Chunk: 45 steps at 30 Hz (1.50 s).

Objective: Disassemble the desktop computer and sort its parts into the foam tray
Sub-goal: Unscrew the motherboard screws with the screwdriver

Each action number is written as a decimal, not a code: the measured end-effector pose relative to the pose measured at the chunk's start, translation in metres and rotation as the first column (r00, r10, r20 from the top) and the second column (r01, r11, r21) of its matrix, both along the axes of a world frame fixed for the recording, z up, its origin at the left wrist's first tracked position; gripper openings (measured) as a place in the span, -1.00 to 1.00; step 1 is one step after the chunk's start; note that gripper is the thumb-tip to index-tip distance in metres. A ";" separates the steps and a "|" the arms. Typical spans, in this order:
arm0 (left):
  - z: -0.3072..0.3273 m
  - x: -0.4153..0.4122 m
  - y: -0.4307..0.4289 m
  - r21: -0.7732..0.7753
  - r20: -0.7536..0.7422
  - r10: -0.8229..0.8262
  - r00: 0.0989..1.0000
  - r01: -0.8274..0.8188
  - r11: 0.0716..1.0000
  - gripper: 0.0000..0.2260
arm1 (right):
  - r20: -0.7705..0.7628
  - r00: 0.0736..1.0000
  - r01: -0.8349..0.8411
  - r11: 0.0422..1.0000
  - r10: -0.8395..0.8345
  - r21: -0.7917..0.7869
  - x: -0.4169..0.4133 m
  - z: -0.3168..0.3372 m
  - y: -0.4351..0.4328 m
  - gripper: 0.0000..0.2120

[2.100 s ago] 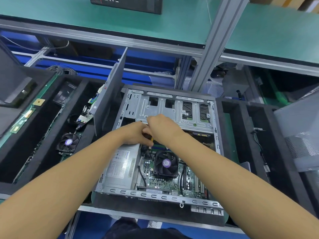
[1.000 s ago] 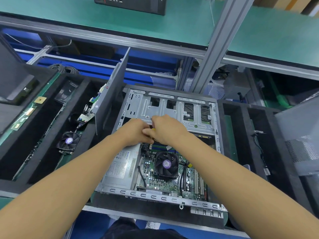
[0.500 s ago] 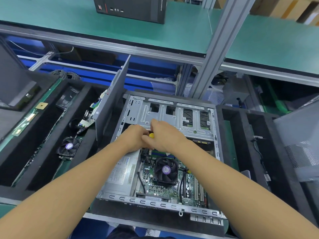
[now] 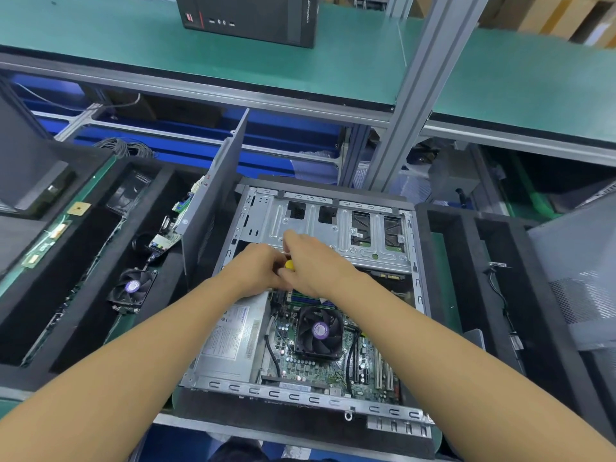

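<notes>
The open desktop computer case [image 4: 411, 248] lies flat in front of me, with the power supply [image 4: 233, 341], CPU fan [image 4: 320, 330] and motherboard [image 4: 310, 368] still inside. Both hands meet over the near edge of the metal drive cage [image 4: 336, 228]. My right hand [image 4: 316, 261] grips a yellow-handled screwdriver [image 4: 289, 264]. My left hand [image 4: 258, 271] curls its fingers against the same tool from the left. The tool's tip and whatever it touches are hidden under the hands. A black foam tray [image 4: 100, 328] on the left holds a loose fan [image 4: 131, 288] and circuit boards [image 4: 166, 235].
The grey side panel [image 4: 216, 208] stands upright between the case and the left tray. A second foam tray [image 4: 466, 261] with a thin cable [image 4: 500, 295] lies to the right. An aluminium post [image 4: 416, 95] rises behind the case. Another black computer [image 4: 250, 18] sits on the green shelf.
Both hands stay together at the same spot on the drive cage edge, shifting only slightly. The yellow handle shows more between them. My view has tilted a little upward.
</notes>
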State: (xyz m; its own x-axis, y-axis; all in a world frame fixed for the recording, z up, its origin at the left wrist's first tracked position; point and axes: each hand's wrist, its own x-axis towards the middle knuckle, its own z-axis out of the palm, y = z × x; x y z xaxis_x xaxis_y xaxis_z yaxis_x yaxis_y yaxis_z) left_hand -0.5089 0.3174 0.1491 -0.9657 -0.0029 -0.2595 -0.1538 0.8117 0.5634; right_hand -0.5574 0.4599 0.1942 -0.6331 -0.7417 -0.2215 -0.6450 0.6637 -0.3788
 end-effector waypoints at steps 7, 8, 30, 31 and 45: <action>-0.001 0.001 -0.001 0.031 -0.005 -0.015 1.000 0.015 0.999 -0.74 | -0.043 0.999 0.030 0.998 -0.028 0.046 0.002 -0.001 -0.001 -0.82; -0.001 0.001 -0.002 0.036 0.008 -0.023 1.000 0.023 0.999 -0.72 | -0.032 0.999 -0.003 0.999 0.005 0.040 0.002 0.000 -0.001 -0.84; 0.003 -0.001 0.001 0.008 0.034 0.004 0.999 -0.004 1.000 -0.88 | 0.023 0.999 -0.037 0.997 0.035 0.070 -0.003 0.004 -0.002 -0.79; 0.003 -0.001 0.002 0.007 0.028 0.009 1.000 -0.009 1.000 -0.88 | 0.026 1.000 -0.005 0.998 0.004 0.068 -0.003 0.005 -0.002 -0.76; 0.001 0.000 0.002 -0.023 0.038 0.039 0.999 -0.039 0.999 -0.89 | 0.027 0.999 -0.034 0.998 0.032 0.050 -0.003 0.002 -0.005 -0.79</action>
State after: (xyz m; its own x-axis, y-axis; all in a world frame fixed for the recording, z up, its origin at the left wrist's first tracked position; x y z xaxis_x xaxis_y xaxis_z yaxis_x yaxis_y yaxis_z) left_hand -0.5086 0.3193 0.1503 -0.9541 -0.0466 -0.2959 -0.2067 0.8171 0.5381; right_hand -0.5604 0.4548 0.1966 -0.6020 -0.7496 -0.2750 -0.6574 0.6608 -0.3622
